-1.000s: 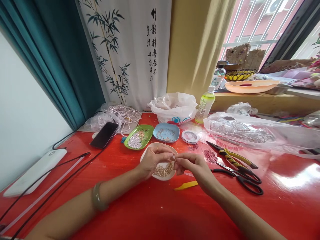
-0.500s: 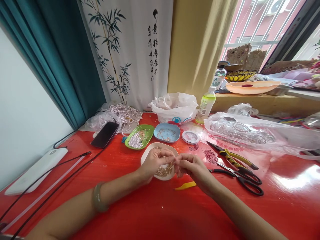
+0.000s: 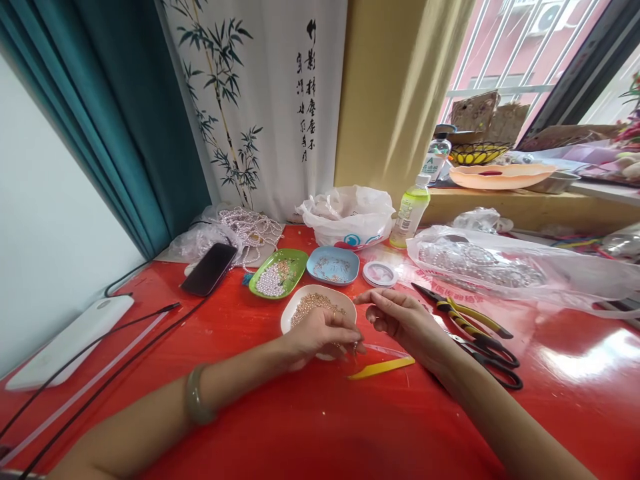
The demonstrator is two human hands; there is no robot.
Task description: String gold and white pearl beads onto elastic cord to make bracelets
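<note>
My left hand (image 3: 323,330) rests over the near edge of a white dish (image 3: 300,308) of small gold beads, its fingers pinched on something tiny that I cannot make out. My right hand (image 3: 403,320) hovers just right of the dish, fingers loosely curled with thumb and forefinger near each other; a thin clear thread seems to run between the hands. A jade bangle (image 3: 194,395) sits on my left wrist.
On the red table (image 3: 300,427): a green dish of pearls (image 3: 278,272), a blue dish (image 3: 333,265), a thread spool (image 3: 380,273), pliers (image 3: 463,319), scissors (image 3: 487,363), a yellow strip (image 3: 383,367), a phone (image 3: 209,269), plastic bags, a bottle (image 3: 410,210), cables at left.
My hands were joined over the white dish; now they have parted. The left dropped to the dish's near edge and the right lifted away to the right.
</note>
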